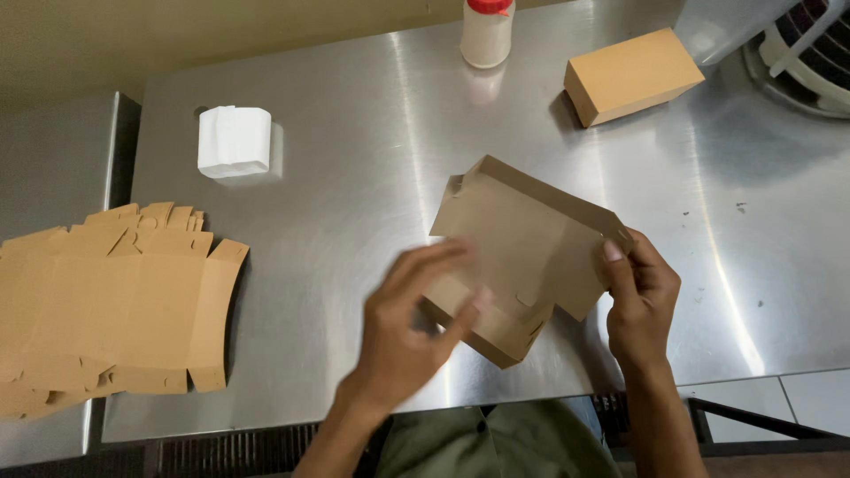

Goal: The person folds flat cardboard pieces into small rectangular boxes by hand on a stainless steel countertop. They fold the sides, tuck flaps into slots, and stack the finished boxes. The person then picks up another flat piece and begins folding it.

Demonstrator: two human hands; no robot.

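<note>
A half-folded brown cardboard box (518,243) is held above the steel table (354,159), near its front edge. My right hand (639,296) pinches the box's right flap between thumb and fingers. My left hand (409,327), blurred, grips the lower left side of the box with its fingers spread over the panel. The box's inside faces me, with one side wall standing up along the far edge.
A stack of flat brown box blanks (106,301) lies at the left. A finished closed brown box (630,75) sits at the back right. A white paper roll (234,142) and a white bottle with red cap (487,31) stand farther back. A white fan grille (810,53) fills the top right corner.
</note>
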